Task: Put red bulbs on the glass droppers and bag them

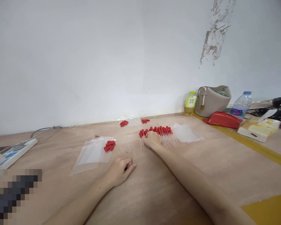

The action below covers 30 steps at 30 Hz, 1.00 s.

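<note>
My right hand (153, 139) is closed at the left part of a row of glass droppers (167, 134) with red rubber bulbs, its fingers pinched about one of them; the fingertips are partly hidden. The droppers lie side by side, bulbs toward the wall. On the table nearer to me rests my left hand (120, 171), fingers curled in and thumb along the surface, with nothing visible in it. Beyond it, several loose red bulbs (109, 145) sit on a clear plastic bag (91, 154). Bare glass tubes (128, 142) lie between that bag and the row.
More red bulbs (124, 123) lie by the wall. Right of the row is a stack of clear bags (188, 132). Farther right stand a tea bottle (190, 103), a grey bag (212, 101), a red pouch (223, 120), a water bottle (242, 104) and a tissue pack (258, 128). A power strip (18, 153) lies left.
</note>
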Tool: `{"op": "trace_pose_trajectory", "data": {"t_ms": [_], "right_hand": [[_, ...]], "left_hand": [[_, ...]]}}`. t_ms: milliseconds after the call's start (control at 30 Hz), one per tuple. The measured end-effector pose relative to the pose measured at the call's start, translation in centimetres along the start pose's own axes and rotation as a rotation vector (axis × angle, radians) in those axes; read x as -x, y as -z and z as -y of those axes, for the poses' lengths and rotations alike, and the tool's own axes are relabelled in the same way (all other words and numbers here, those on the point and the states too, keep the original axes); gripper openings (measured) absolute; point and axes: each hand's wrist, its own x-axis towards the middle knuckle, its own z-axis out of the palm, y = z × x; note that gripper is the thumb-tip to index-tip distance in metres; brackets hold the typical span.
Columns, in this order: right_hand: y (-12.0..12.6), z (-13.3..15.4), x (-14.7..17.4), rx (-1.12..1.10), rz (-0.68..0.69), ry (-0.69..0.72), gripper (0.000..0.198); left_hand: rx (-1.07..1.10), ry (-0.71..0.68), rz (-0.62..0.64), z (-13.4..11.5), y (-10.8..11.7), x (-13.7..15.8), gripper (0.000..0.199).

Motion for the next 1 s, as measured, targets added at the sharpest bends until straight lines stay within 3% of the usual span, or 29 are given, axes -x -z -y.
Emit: {"op": "trace_pose_trajectory", "data": {"t_ms": [133,400,533,633,733,833,900,1000], "right_hand": [[-0.7,0.1,0.0,0.089,-0.016,0.035,0.028],[-0.5,-0.1,0.4,0.065,-0.042,0.128,0.028],[-0.7,1.4,0.4,0.06,-0.023,0.213,0.022],[-1.2,3.3,0.0,0.095,0.064,0.198,0.021],[-1.8,5.0,-0.3,0.095,0.128,0.159,0.023],[-2.3,5.9,-0.4,0.085,0.165,0.14,0.023],[-2.5,6.2,-0.2,0.078,0.179,0.141,0.022],[-2.5,6.4,0.2,0.074,0.197,0.143,0.022]], "left_hand": [[0.002,-0.009,0.003,-0.1,0.1,0.0,0.03],[0.006,-0.019,-0.005,0.2,-0.1,0.0,0.031],[-0.008,-0.023,-0.002,-0.1,-0.2,0.0,0.032],[-0.041,-0.027,-0.025,-0.2,0.0,-0.1,0.03],[-0.209,0.018,-0.162,1.4,1.2,-0.6,0.024],[-0.405,0.213,-0.316,4.5,2.9,-0.9,0.016],[-0.452,0.325,-0.36,6.5,3.7,-0.8,0.016],[-0.448,0.373,-0.349,8.2,3.9,-0.6,0.019]]}}
